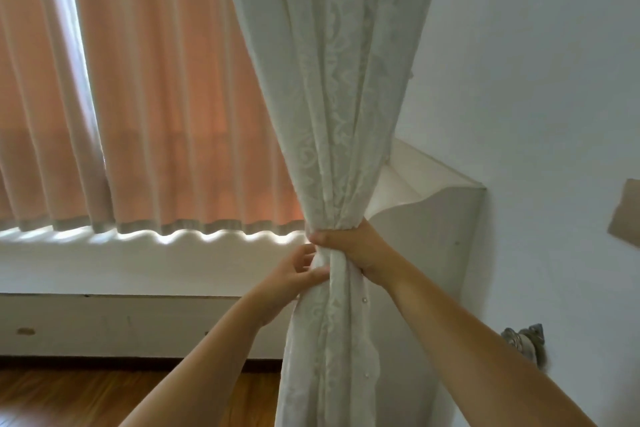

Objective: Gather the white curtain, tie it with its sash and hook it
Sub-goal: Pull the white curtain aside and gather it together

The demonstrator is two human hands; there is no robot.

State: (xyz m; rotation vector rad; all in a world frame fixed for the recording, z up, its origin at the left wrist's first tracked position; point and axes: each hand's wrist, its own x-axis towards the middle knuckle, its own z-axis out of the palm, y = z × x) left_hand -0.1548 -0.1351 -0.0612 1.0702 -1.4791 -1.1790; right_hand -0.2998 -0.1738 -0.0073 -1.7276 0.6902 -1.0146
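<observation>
Wrapping around the gathered waist of the white curtain (332, 156), the right hand (349, 246) is closing on the cloth from the wall side, its thumb showing at the front of the bundle while the fingers are hidden behind the folds; it is squeezing the fabric into one narrow neck, probably so the folds are not spreading while the other hand works. The left hand (294, 276) is reaching in from the window side just below that squeeze, its fingers loosely spread and its fingertips (310, 250) touching the bunched cloth, apparently tucking a stray fold in or feeling for a band; whether it is pinching anything I cannot tell. No sash is showing as a separate strip, so the tying is, as I judge it, not yet begun and the gathering is nearly done. Above the grip the curtain is fanning upward toward its rail, out of view, and below it is hanging in a loose column toward the wooden floor (52, 395). Behind it the peach drape (156, 97) is covering the window, with light leaking along the sill (138, 263). On the white wall (554, 80) to the right, lower than the hands, a metal hook (524, 340) is waiting, which likely explains why the bundle is being held toward that side.
</observation>
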